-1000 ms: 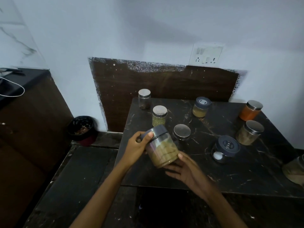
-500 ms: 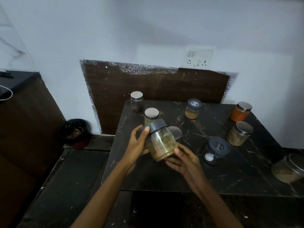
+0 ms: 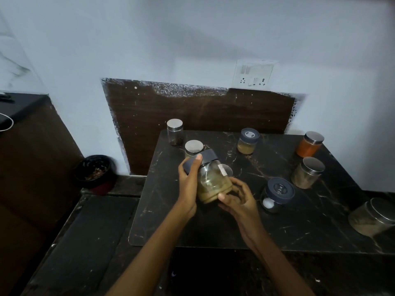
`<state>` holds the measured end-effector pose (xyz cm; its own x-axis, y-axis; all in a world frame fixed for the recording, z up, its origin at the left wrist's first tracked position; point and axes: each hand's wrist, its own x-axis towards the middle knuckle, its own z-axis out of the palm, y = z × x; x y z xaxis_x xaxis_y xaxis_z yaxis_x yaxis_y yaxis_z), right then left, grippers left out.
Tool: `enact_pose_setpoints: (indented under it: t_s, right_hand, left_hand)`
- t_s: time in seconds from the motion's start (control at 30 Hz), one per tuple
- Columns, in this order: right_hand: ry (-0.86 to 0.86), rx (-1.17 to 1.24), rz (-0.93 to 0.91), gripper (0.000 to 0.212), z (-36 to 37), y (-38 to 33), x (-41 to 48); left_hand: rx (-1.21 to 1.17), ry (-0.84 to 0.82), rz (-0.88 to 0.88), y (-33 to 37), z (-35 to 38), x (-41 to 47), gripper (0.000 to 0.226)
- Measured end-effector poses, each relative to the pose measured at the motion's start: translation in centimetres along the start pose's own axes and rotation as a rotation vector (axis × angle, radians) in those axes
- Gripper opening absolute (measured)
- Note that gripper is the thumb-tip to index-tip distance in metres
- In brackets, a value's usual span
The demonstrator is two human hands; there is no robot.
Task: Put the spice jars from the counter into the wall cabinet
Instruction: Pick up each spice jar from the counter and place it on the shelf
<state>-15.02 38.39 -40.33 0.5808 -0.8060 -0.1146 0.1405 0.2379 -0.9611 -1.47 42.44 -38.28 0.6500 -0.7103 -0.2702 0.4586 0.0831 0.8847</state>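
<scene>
Both hands hold a tilted glass jar with a dark blue lid and tan powder, lifted above the black marble counter. My left hand grips its lid end and side. My right hand cups its base. Several other spice jars stand on the counter: a steel-lidded jar with dark contents, a steel-lidded jar partly behind the held one, a blue-lidded jar, an orange jar, a tan jar, a blue-lidded jar and a big jar at the right edge. No wall cabinet shows.
A brown board leans on the wall behind the counter, under a white socket plate. A dark bin sits on the floor to the left. A dark wooden unit stands at far left. A lower black ledge lies front left.
The held jar has risen a little and tipped more upright, its powder sliding toward the base. My left thumb now lies over the lid. The view has shifted slightly left and up.
</scene>
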Motion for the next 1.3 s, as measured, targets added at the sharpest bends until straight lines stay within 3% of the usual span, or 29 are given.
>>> enact_pose_setpoints:
  t_s: [0.07,0.2,0.3,0.43,0.5,0.6,0.73,0.87,1.03,1.3]
  right_hand:
    - [-0.024,0.064,0.07,0.076,-0.1,-0.1,0.1]
    - [-0.106,0.197,0.221,0.05,0.1,-0.6,-0.3]
    - [-0.087,0.228,0.178,0.074,0.4,-0.7,-0.5]
    - [-0.01,0.192,0.107,0.097,0.5,-1.1,-0.5]
    - [0.011,0.163,0.088,0.091,0.6,-1.3,-0.7]
    - [0.038,0.103,0.056,0.065,0.8,-1.3,-1.1]
    - [0.033,0.11,0.044,0.068,0.6,-1.1,-1.1]
    - [-0.011,0.152,0.15,0.048,0.1,-1.4,-1.1]
    - [-0.01,0.201,0.156,0.084,0.0,-1.5,-1.2]
    - [0.095,0.172,0.12,0.067,-0.3,-1.9,-1.4]
  left_hand:
    - [-0.021,-0.01,0.013,0.2,0.1,0.0,0.062]
    - [-0.053,-0.076,-0.015,0.5,0.2,0.0,0.059]
    - [-0.08,-0.121,-0.083,0.4,0.2,0.2,0.091]
    - [-0.107,-0.203,-0.102,0.7,0.2,0.1,0.073]
    - [-0.097,-0.216,-0.113,0.5,0.2,0.2,0.073]
    - [-0.072,-0.177,-0.11,0.4,0.7,-0.2,0.087]
    - [-0.079,-0.15,-0.112,0.1,1.2,-0.3,0.094]
    - [-0.117,-0.175,-0.12,-0.1,1.1,-0.3,0.087]
    - [-0.127,-0.209,-0.166,0.3,1.5,-0.5,0.082]
    - [-0.059,-0.161,-0.169,0.2,1.9,-0.4,0.074]
